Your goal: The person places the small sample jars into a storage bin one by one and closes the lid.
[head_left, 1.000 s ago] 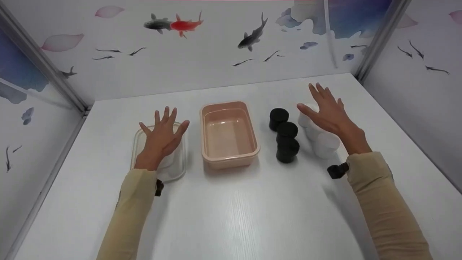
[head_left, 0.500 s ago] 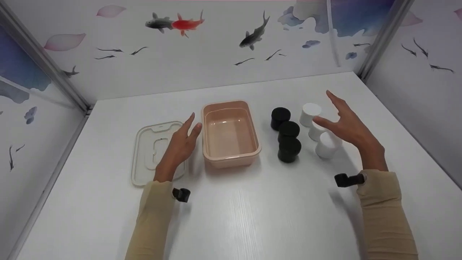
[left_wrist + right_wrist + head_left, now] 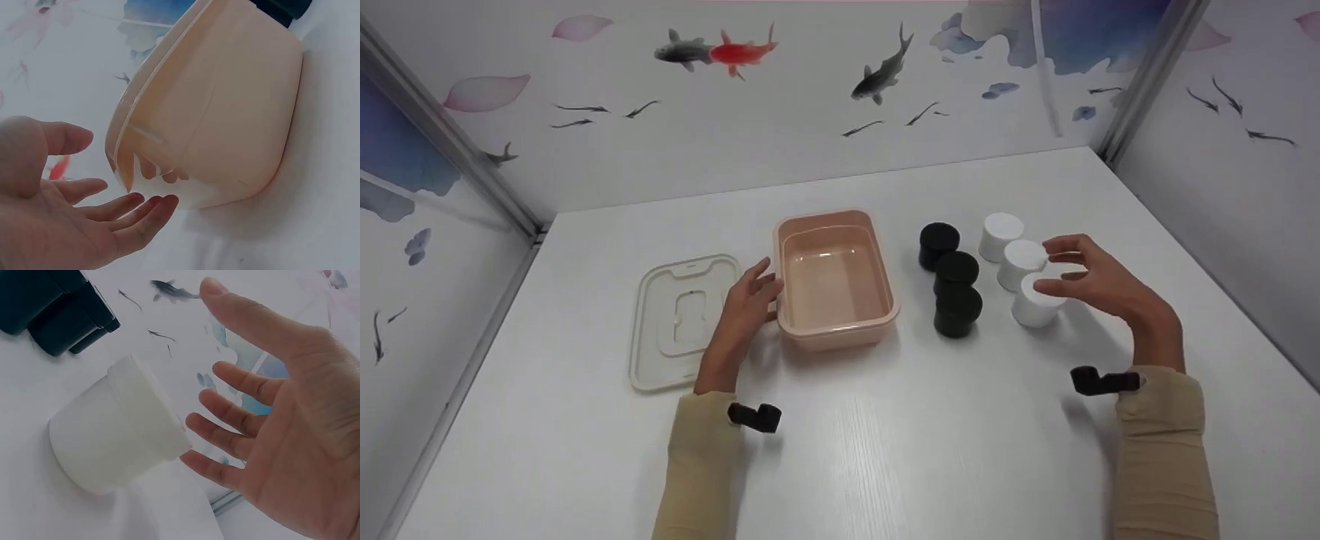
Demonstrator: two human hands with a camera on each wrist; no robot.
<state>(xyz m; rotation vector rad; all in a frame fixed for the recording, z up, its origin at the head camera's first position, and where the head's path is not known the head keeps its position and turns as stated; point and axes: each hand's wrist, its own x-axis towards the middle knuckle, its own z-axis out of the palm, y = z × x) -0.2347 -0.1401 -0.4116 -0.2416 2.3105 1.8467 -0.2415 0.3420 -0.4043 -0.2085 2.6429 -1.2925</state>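
Left hand [image 3: 744,309]: fingers apart, pink bin [image 3: 840,331] just right of fingertips; can't tell if touching. Right hand [image 3: 1104,283]: thumb and fingers apart, front white jar [image 3: 1033,309] just beside fingertips, contact unclear. Black jars [image 3: 957,271] left of right fingertips; pale lid [image 3: 671,311] left of left fingers.

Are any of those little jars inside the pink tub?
No, the tub shows a bare inside while the three black jars and three white jars stand on the table to its right.
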